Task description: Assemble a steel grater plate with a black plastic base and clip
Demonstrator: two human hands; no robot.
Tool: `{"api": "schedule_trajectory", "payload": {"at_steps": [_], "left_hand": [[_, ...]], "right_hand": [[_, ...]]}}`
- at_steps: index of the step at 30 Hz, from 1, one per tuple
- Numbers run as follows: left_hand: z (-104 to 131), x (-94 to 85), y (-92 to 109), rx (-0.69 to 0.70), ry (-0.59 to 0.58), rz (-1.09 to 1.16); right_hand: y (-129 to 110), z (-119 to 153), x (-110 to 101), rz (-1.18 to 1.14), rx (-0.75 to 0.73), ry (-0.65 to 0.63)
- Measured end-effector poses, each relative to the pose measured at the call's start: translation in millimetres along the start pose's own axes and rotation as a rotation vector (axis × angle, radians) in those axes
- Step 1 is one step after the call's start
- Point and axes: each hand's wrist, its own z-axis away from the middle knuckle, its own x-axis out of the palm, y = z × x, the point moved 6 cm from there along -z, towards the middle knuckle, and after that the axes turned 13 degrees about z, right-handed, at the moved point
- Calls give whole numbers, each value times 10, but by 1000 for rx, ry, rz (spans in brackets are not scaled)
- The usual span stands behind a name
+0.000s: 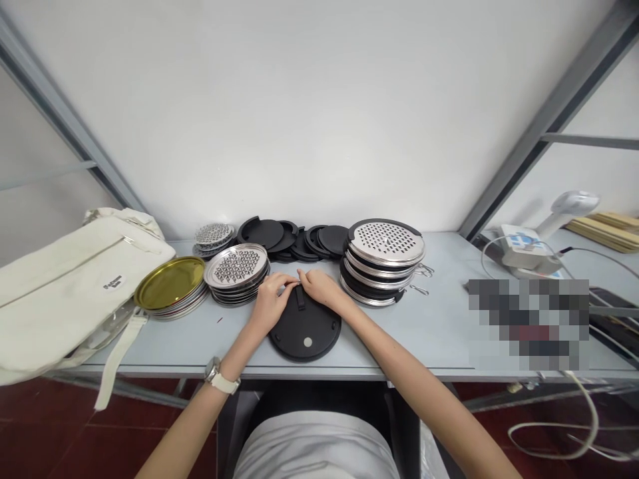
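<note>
A round black disc [284,332] lies near the front edge of the table, with a black strap piece at its top and a pale round spot low on its face. My left hand [272,299] is closed at the disc's upper left rim, pinching something too small to make out. Beside it my right hand [317,286] touches the upper right rim, fingers closed; what they hold is hidden. To the left is a stack of perforated metal discs [237,266]. On the right stands a taller stack of perforated discs with black rings [384,243] and metal clips.
Gold-topped round plates [170,283] and a cream bag [64,286] are at left. Loose black rings and discs [319,241] lie behind my hands, beside small grater discs [213,234]. A white scanner [564,209] with cables stands at right.
</note>
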Motion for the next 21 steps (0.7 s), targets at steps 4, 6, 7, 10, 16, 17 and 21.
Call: {"api": "schedule_trajectory", "payload": {"at_steps": [4,6,7,10,16,17,21], "left_hand": [[4,18,12,-2,-12,-26],[2,25,15,-12,-25,-33],[1,28,17,-17,-32,-38],[0,25,26,-24,-40,-54],[-1,6,47,12,-29,-52],[-2,7,48,16,-32,-49],[-5,3,51,26,-23,-25]], "right_hand": [[0,11,-24,-19,-10,-5],[-3,23,-39,-29,-22,-4],[-5,30,-46,-33,-28,-3],[-10,47,-59,-41,-34,-4],[-17,53,-59,-38,-19,-17],[-18,53,-60,-37,-18,-16],[-19,61,-68,-30,-21,-8]]}}
